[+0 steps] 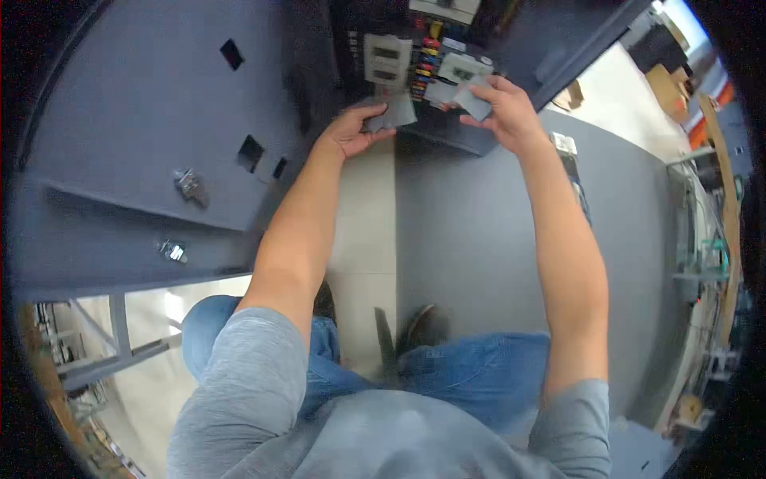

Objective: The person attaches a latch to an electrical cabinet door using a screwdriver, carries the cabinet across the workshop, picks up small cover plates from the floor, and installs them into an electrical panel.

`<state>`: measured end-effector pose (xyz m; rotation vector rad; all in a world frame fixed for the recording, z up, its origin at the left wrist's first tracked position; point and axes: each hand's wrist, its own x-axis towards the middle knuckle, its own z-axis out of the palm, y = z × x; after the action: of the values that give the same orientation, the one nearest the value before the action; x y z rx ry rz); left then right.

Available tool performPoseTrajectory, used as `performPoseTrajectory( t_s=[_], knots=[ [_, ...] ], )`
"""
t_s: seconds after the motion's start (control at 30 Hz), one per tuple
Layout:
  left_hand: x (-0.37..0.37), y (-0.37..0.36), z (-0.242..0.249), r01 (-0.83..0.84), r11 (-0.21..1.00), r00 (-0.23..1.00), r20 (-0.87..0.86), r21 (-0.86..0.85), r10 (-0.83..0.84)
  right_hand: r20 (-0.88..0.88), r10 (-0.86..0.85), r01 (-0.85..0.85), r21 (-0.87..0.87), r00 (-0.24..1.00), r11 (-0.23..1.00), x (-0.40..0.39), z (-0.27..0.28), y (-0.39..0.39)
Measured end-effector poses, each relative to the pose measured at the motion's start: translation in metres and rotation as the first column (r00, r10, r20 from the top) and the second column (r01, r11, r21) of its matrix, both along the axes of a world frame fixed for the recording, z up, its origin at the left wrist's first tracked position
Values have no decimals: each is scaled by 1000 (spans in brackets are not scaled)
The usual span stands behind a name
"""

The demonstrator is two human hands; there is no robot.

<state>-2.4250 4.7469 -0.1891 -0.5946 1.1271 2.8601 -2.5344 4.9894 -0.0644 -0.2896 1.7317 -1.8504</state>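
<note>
In the upper middle, my left hand (349, 133) holds a thin grey flat piece (401, 112) between thumb and fingers. Farther right, my right hand (512, 114) pinches a second light grey flat piece (474, 101). Both pieces are blurred, so their exact kind does not show. Just beyond them, inside a dark grey cabinet, sit a pale module with dark windows (387, 57) and another pale module (465, 67). Between these modules runs a column of small red, yellow and blue parts (427, 64). The right-hand piece partly covers the second module.
A large grey panel (159, 104) with rectangular cutouts stands at left, carrying metal latch-like fittings (190, 185). A broad grey panel (511, 239) extends under my right arm. Metal frames (120, 327) stand lower left; a cardboard box (669, 92) lies at upper right.
</note>
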Motion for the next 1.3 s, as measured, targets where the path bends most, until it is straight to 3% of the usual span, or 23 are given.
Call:
performPoseTrajectory(
  t_s=[0.1,0.2,0.4,0.6,0.7,0.83,0.93,1.03,1.23,1.3],
  knots=[
    [-35,25,6,124,989,987,-107,80,-115,60,-40,42,-35,997,998,6,-3,16],
    [-50,47,28,149,985,972,-197,92,-129,134,-108,118,-64,985,991,4,-4,29],
    [-62,65,43,183,979,945,-288,86,-152,-48,-228,232,133,972,964,-9,-18,49],
    [-65,65,39,248,965,925,-274,-88,-262,-17,-66,68,190,998,979,-2,-6,35],
    [-66,65,39,241,962,936,-232,-126,-265,-131,42,6,347,990,938,-4,-18,25],
    [-70,54,27,245,967,950,-216,67,-226,-23,-137,138,219,990,966,-2,-28,14],
    [-71,47,21,219,972,962,-183,82,-201,138,-134,126,68,981,990,-5,-32,13],
    [-64,47,25,127,990,966,-220,-67,-138,182,-168,173,-9,969,985,-8,-40,5],
    [-54,29,25,266,956,932,-222,-125,-288,152,-154,155,8,976,988,-6,-43,-18],
    [-53,29,27,230,950,946,-181,-210,-269,151,-129,127,23,980,992,-5,-43,-23]
  ],
)
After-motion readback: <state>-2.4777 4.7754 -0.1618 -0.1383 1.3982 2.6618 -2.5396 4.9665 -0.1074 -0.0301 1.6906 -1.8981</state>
